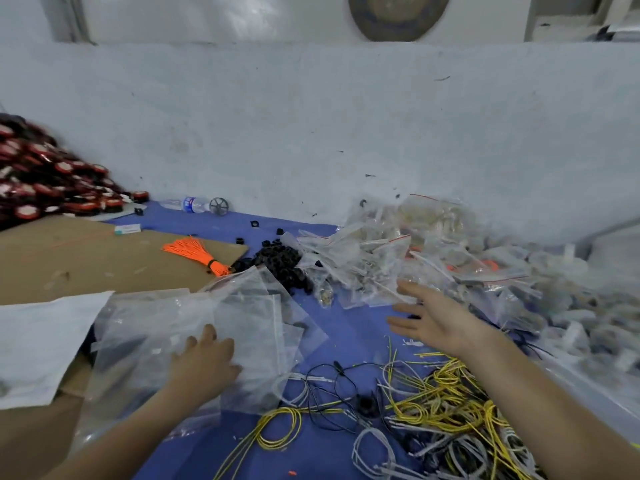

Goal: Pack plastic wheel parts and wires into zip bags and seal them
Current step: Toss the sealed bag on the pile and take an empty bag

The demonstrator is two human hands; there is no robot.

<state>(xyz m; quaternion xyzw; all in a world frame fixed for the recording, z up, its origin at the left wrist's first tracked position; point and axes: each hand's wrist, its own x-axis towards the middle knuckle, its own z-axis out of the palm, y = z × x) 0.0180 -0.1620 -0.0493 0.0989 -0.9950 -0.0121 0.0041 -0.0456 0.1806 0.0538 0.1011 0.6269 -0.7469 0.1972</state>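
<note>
blue table [346, 327]: many filled bags [381, 258] lie at right of frame, so i judge much is done; loose wires [450, 403] lower right and black wheel parts [280, 261] wait. left hand [204, 362] rests on empty zip bags [242, 306], grip i cannot tell; right hand [436, 320] hovers, fingers spread.

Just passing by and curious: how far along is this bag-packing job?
Done: a big heap of filled bags lies on the right. In hand: the left hand rests on a stack of empty zip bags; the right hand is open, holding nothing. Left: a tangle of loose wires, a pile of black wheel parts and an orange wire bundle lie unpacked, so plenty remains.
</note>
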